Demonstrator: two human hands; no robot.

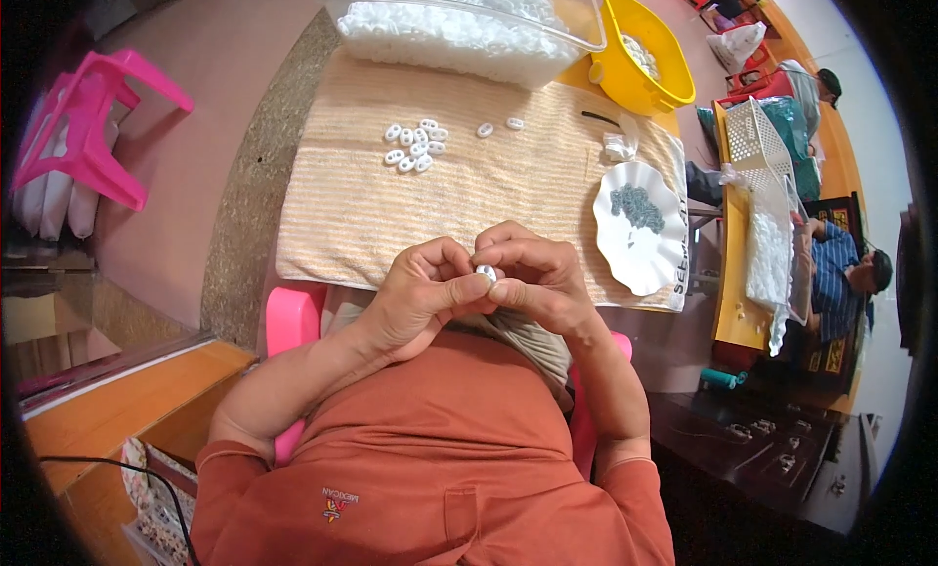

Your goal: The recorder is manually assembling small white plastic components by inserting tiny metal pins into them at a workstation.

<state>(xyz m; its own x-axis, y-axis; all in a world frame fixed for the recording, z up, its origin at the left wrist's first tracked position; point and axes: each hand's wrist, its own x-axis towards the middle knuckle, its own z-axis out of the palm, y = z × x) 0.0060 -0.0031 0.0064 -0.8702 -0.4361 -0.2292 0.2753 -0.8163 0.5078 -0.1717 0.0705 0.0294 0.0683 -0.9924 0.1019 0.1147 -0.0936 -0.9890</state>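
Near the towel's front edge, my left hand [430, 285] and my right hand [535, 276] meet, fingertips pinched together on a small white oval piece [487, 271]. Dark spots show on its face; the fingers cover part of it. Beyond the hands lies a cluster of similar white oval pieces [417, 146], each with two dark holes. Two more, a loose oval piece [485, 130] and another oval piece [516, 123], lie to the right of that cluster. A white wavy-rimmed plate [616, 248] on the right carries a heap of tiny grey-blue parts [640, 210].
A striped towel [337, 204] covers the table. At its far side stand a clear bin [593, 23] full of white pieces and a yellow basin [611, 63]. A black stick [599, 118] lies near the plate. Pink stool [93, 126] at left; a person in blue stripes [835, 273] at right.
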